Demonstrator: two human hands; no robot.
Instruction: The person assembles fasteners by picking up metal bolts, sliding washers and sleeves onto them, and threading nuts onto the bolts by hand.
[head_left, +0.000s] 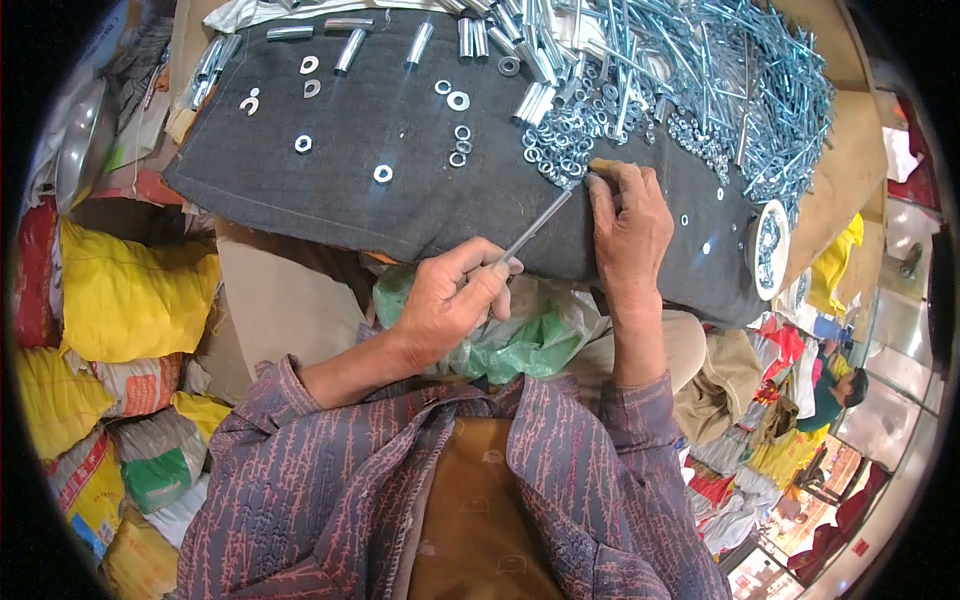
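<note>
My left hand is closed on a thin metal rod, pinched between thumb and fingers. The rod slants up and to the right, its far end close to the fingertips of my right hand. The right hand's fingers are bent, thumb and index tips close together at the near edge of a heap of small metal ring washers. Whatever lies between those tips is too small to make out. Beneath both hands, a dark cloth covers the work surface.
Loose nuts, one a hex nut, and flat washers lie left of the heap. Short metal tubes lie at the back; many long rods pile up at right. A white bowl holds small parts. Yellow sacks stand at left.
</note>
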